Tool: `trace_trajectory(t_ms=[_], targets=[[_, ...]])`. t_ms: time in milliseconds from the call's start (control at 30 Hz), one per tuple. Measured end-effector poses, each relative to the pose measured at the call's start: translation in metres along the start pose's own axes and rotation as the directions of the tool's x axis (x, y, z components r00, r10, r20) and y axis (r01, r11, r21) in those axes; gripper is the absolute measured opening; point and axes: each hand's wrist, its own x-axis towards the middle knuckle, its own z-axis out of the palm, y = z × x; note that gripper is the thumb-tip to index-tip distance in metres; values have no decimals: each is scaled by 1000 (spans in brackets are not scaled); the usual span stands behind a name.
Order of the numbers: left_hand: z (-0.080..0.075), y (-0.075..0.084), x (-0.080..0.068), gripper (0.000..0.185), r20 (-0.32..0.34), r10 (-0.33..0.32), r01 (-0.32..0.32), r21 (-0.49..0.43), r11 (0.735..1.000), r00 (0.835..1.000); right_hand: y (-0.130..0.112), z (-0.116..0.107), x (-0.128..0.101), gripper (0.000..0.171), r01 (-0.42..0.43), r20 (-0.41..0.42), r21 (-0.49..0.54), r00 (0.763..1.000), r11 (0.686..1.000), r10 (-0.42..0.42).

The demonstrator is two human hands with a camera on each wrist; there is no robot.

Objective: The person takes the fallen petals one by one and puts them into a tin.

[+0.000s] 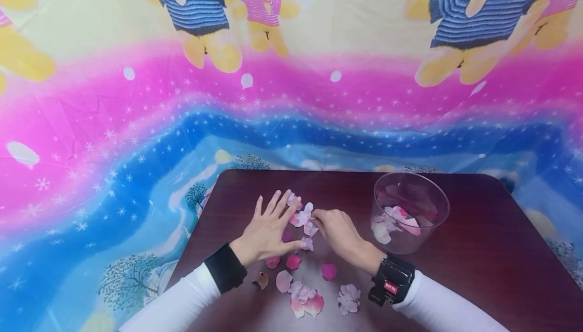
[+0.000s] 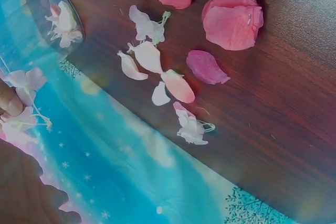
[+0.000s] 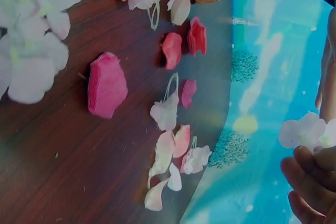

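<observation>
In the head view my left hand (image 1: 268,231) is over the table with its fingers spread. Its thumb tip is at a small pale lilac flower (image 1: 307,244). My right hand (image 1: 339,233) pinches a pale flower (image 1: 305,214) between thumb and index finger, just right of the left fingertips. The right wrist view shows those curled fingers (image 3: 310,174) at the pale petals (image 3: 302,129). In the left wrist view a fingertip (image 2: 10,100) overlaps pale flowers (image 2: 26,85) at the left edge; whose finger it is I cannot tell.
A clear round tub (image 1: 410,205) holding pale and pink petals stands right of the right hand. Several loose petals lie nearer me, among them a magenta petal stack (image 1: 329,271), a lilac flower cluster (image 1: 348,299) and a brown dried piece (image 1: 261,280). A printed cloth (image 1: 291,84) hangs behind the table.
</observation>
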Motion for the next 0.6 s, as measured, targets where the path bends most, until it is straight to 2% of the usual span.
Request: trace_trajectory(t_ms=[233,367,600], targets=[[5,5,1,100,5,23,-23,1,1000,1000,15,-8,0,7,-59,-1,-22,998,998,59],[7,12,3,100,2,46,-46,38,998,999,23,-17,0,7,-85,-19,-47,996,995,84],[10,28,8,95,31,92,-94,72,993,995,32,-41,0,5,-72,-65,-101,996,992,65]])
